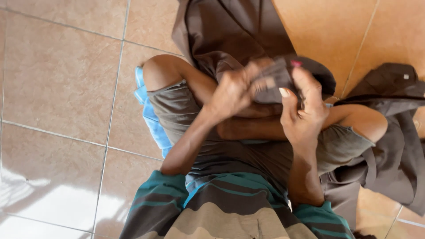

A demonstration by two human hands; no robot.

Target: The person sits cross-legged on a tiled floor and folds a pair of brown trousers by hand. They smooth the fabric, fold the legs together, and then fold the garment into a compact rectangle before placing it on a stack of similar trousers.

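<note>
Two hands meet over the person's lap, both closed on one fold of dark brown cloth [230, 31]. Far left: glossy beige floor [57, 88], tiled, with pale grout lines. Next, a blue cushion [152, 121] edge shows beneath the person's bent knee [159, 71]. Centre left: the left hand [232, 90], blurred by motion, has its fingers [256, 71] curled shut around the cloth's bunched edge; the cloth sits inside the curl, against the palm. Centre right: the right hand [303, 110] grips the same fold from the other side, its fingers [305, 82] bent over the top and its thumb, with a pale nail, pressed to the near face, so the cloth lies pinched between thumb and fingers. The two hands are just beside each other, with the fold bridging them. From the grip the cloth runs up and away across the floor to the top edge of the view. Far right: a second brown garment [398, 132] lies crumpled on the floor beside the other knee. Bottom: the person's striped teal and brown shirt [230, 208].
</note>
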